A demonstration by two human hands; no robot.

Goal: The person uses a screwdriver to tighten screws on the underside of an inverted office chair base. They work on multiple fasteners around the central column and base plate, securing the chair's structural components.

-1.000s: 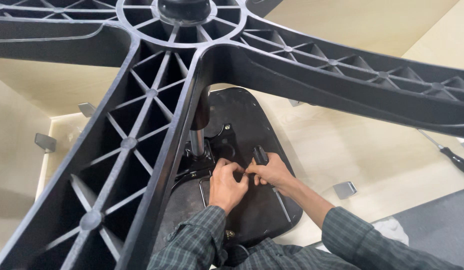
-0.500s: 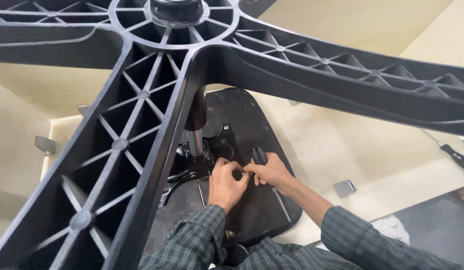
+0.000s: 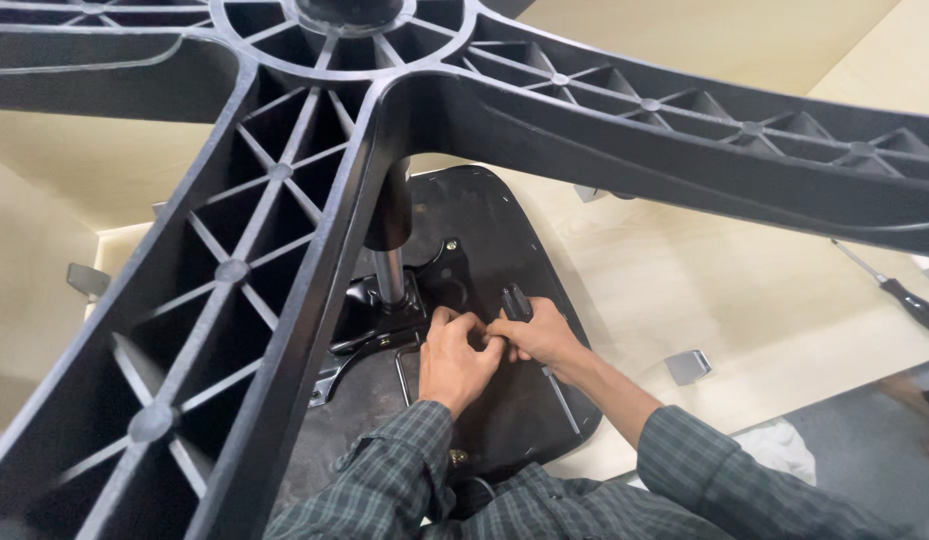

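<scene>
Chair [image 3: 505, 300] is laid upside down on the desk [image 3: 685, 290], star base [image 3: 285, 200] nearest the camera. Little has shifted over the last second. Both hands stay closed at the seat mechanism: left hand [image 3: 455, 358] beside the bracket [image 3: 380, 315], right hand [image 3: 540, 335] gripping the black lever knob [image 3: 515, 300]. Work is judged mid-step.

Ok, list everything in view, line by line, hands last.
chair base: one, black, ribbed spokes, fills the top and left
gas column: one, silver and black, rising from the mechanism plate
seat underside: one, black, flat on the table
lever handle: one, black, at the fingertips
table: one, pale wood
screwdriver: one, black-handled, right edge
metal brackets: several, grey, on the table
left hand: on the mechanism
right hand: gripping the lever handle
</scene>
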